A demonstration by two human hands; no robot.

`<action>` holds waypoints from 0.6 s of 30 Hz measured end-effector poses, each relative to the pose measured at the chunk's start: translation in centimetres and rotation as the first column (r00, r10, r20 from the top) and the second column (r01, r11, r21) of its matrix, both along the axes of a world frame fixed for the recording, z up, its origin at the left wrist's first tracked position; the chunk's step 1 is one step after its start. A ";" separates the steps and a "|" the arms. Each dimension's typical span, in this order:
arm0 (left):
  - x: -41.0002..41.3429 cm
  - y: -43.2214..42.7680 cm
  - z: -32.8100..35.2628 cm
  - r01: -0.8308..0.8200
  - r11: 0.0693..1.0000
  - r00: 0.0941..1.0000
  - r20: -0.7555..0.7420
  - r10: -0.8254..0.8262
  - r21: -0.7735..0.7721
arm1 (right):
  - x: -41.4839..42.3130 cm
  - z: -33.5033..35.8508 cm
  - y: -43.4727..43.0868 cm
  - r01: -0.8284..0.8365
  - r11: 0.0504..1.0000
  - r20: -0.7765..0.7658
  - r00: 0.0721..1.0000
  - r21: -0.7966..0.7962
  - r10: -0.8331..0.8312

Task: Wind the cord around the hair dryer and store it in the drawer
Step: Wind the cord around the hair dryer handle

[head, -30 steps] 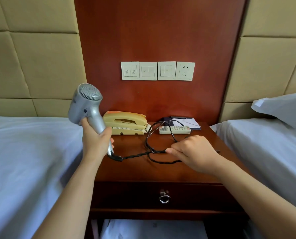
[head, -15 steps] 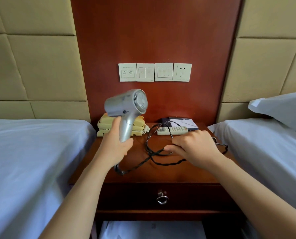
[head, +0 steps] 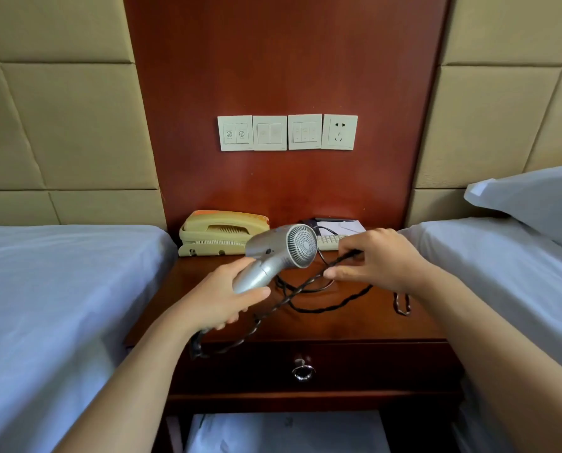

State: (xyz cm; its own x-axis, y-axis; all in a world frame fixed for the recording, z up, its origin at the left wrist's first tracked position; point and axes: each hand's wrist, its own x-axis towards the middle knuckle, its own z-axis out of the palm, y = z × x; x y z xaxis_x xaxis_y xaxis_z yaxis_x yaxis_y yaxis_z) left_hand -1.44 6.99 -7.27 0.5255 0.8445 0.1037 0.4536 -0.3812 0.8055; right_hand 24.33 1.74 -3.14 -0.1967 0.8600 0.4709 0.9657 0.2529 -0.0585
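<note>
left hand: wrapped round the handle of the silver hair dryer; dryer held above the nightstand, grille facing cam
right hand: pinching the black cord w/ fingertips; rest of cord loose on the top
drawer: closed, ring pull in front

The light is soft and even, without hard shadows. A pale sheen lies on the wooden wall panel and on the tabletop (it is a mild glare). The wide lens bends the lines of the padded wall at the edges. The hair dryer looks slightly blurred.
</note>
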 end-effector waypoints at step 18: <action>2.5 -2.9 1.1 0.312 0.860 0.949 0.095 -0.300 -0.403 | 1.5 0.4 0.9 0.028 0.996 -0.319 0.948 0.083 0.000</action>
